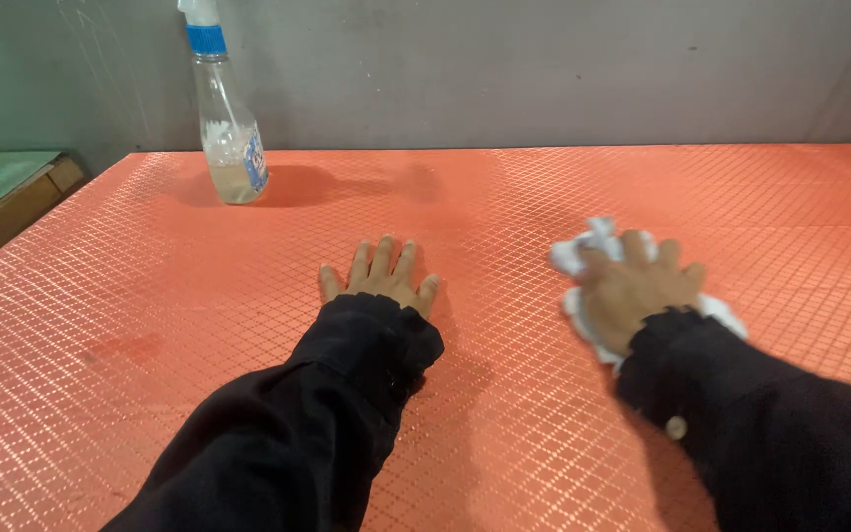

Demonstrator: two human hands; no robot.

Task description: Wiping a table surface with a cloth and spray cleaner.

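Mostly bare mat (544, 187) around right hand (637, 291)

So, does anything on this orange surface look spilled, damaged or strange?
Nothing stands out much. The orange mat has one faint darker smudge near its left side, perhaps damp or a stain. The spray bottle stands upright, no puddle around it. The left hand lies flat; the right hand presses a crumpled white cloth.

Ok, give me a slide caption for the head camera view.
Right hand presses a white cloth on the orange table; left hand flat, spray bottle behind.
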